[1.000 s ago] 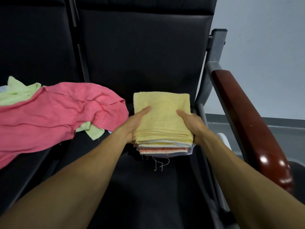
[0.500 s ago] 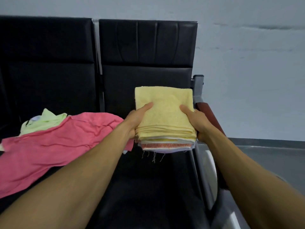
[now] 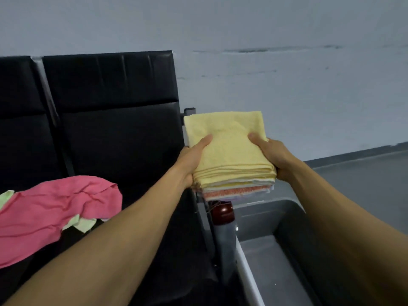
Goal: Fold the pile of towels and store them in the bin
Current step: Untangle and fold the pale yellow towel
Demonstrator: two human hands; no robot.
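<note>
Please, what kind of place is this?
Probably a waiting area or a plain utility room: joined black padded seats with a glossy wooden armrest, a bare grey painted wall, a grey plastic bin.

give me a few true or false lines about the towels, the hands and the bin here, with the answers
1. Both hands, left hand and right hand, grip the stack of folded towels. True.
2. The top towel of the stack is pink. False: it is yellow; the pink towel lies unfolded on the black seat.
3. The stack rests inside the grey bin. False: it is held in the air above the bin.
4. A light green towel pokes out from under the pink towel. True.
</note>
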